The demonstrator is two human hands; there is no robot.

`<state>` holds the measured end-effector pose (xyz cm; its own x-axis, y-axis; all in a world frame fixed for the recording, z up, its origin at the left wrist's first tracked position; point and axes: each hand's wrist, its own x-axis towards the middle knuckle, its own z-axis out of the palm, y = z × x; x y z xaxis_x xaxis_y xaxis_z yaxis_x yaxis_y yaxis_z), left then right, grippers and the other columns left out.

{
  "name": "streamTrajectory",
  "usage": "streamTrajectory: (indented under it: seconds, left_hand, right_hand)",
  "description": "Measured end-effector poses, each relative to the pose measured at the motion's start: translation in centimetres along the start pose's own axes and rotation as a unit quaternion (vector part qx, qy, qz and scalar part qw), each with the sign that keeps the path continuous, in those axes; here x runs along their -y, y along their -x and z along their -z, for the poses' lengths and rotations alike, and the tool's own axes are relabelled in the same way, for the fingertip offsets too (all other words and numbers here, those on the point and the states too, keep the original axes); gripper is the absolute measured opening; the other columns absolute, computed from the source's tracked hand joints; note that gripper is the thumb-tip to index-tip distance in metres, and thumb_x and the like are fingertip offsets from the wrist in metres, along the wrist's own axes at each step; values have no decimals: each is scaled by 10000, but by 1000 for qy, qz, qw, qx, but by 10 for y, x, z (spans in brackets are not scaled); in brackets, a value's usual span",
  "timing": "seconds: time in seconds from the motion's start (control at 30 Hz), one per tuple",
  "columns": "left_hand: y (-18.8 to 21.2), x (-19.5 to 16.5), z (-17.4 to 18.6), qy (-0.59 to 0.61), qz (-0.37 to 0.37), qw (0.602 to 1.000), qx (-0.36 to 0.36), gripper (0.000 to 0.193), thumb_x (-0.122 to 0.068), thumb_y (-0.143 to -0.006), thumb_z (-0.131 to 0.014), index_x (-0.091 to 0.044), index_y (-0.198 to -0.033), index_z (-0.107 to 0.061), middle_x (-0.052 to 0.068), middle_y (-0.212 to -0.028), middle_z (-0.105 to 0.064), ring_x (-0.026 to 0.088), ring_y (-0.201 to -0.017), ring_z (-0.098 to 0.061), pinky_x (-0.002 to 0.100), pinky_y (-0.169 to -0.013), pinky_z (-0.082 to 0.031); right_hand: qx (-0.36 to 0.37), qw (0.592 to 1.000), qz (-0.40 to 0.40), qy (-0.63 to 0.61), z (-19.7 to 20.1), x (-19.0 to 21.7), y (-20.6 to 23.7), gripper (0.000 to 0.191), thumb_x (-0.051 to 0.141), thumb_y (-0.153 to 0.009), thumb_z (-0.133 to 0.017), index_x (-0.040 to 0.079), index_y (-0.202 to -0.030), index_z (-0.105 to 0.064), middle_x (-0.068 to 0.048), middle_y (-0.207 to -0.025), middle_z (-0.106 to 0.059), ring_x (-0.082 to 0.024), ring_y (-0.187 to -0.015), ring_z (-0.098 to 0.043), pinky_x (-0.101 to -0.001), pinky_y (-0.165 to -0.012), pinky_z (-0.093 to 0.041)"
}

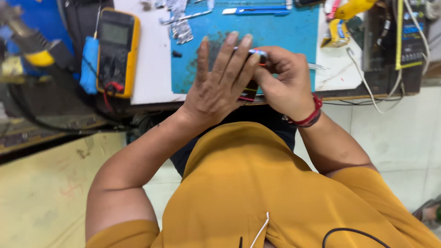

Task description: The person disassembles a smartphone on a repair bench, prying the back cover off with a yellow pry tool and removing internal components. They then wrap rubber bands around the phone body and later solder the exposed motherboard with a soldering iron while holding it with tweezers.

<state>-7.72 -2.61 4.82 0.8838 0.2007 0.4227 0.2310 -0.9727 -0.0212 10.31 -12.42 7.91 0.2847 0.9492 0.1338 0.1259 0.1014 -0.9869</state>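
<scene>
Phone (249, 92), small and dark, mostly hidden between both hands, held just above the near edge of the blue mat (285, 32). Left hand (219, 82) flat against it, fingers (225, 50) straight, close together, pointing away from the body. Right hand (285, 82) curled, fingertips pinching a slim tool (257, 53) with a pale, bluish tip at the top edge of the phone. Whether the tip sits in a seam: cannot tell, too much covered.

Better done with the left palm as a steady backstop, pressure spread wide, no squeeze on the middle. Tool tip best kept shallow and parallel to the edge, worked by wrist turn, not by force. Likely risk: a slip toward the left fingertips, so those kept behind the tip's line.

Outward on the mat: a blue utility knife (257, 10) at the far side, strips of silvery scrap (180, 23) to the left. Beyond, on the white table (151, 59), a yellow multimeter (115, 50) with a red lead, beside a blue-handled tool (89, 64). Red band (312, 115) on the right wrist.
</scene>
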Motion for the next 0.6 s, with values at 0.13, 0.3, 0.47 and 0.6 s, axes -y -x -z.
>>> streamTrajectory:
  seconds: [0.13,0.3,0.47,0.6]
  left_hand:
    - [-4,-3,-12,28,-8,999,-41,907,-619,-1068,-504,-11,-1633,-137,236,-1690,-175,410,-1594,-165,757,-1245,-60]
    - [-5,0,-13,-27,-12,997,-70,882,-423,-1072,-608,-88,-1665,-48,213,-1679,-131,401,-1576,-173,732,-1269,-112]
    - [-15,8,1,66,-1,997,-43,1149,-654,-880,-804,-163,-1688,-151,226,-1646,-144,449,-1498,-217,641,-1181,-282]
    - [-25,25,11,175,101,979,-30,1447,-837,-645,-924,-76,-1612,-163,252,-1569,-183,479,-1453,-225,645,-1146,-348]
  right_hand:
    - [12,1000,18,13,6,5,-2,161,-21,-1045,-664,-67,-1198,-679,-54,-1002,-736,-51,-910,-663,-236,-838,-580]
    - [28,999,39,23,7,9,-8,197,-29,-1027,-625,-66,-1212,-679,-53,-995,-738,-52,-872,-659,-224,-799,-563]
    - [94,993,-17,63,16,15,-18,239,24,-942,-705,-22,-1176,-699,-57,-1031,-765,-59,-951,-689,-256,-851,-580]
    - [267,941,-61,201,32,13,-17,335,282,-824,-830,29,-1031,-755,-110,-906,-746,-186,-820,-676,-349,-741,-555]
